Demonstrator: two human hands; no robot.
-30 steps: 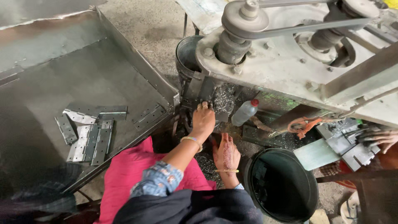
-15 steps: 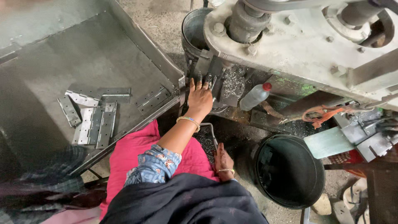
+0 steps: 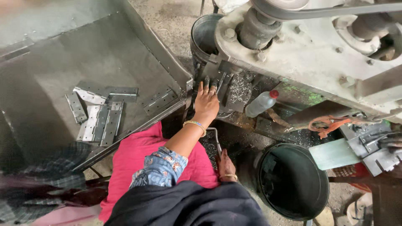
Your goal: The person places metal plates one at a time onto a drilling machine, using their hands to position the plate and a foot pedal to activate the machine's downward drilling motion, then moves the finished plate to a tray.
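Dull grey metal hinges [image 3: 98,113], matt steel tray [image 3: 50,62], glossy black plastic bucket [image 3: 293,182], rough painted machine [image 3: 318,54]

Bystander objects around the press: a grey sheet-metal tray [image 3: 50,50] holding flat hinge plates [image 3: 98,119] (loosely heaped), a clear plastic bottle [image 3: 260,104] with a red cap lying on its side, a black bucket [image 3: 293,181] on the floor, and an orange cord [image 3: 328,124].

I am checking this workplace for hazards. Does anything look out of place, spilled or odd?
Yes. Shiny metal shavings lie scattered on the grey machine bed, beside the left hand. A clear plastic bottle with a red cap lies tipped over among the machine parts. An orange frayed cord hangs loosely tangled nearby.
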